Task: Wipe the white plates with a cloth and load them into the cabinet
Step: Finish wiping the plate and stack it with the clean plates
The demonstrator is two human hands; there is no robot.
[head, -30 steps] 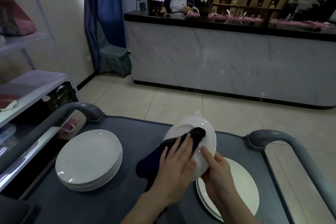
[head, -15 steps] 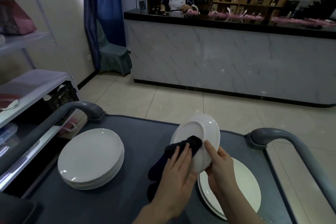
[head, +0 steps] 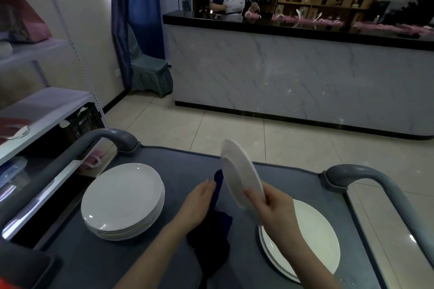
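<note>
Pinching plate (head: 237, 171) from below — right grip (head: 274, 210)

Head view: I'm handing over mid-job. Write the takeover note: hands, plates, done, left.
Right hand pinches the white plate by its lower rim, tilted nearly edge-on above the cart.
Left hand holds the dark cloth beside that plate.
Tall plate stack at cart left; low pile at right.
Done: cannot tell which pile is wiped.
Left: finish this plate, wipe the rest, load the cabinet.
</note>
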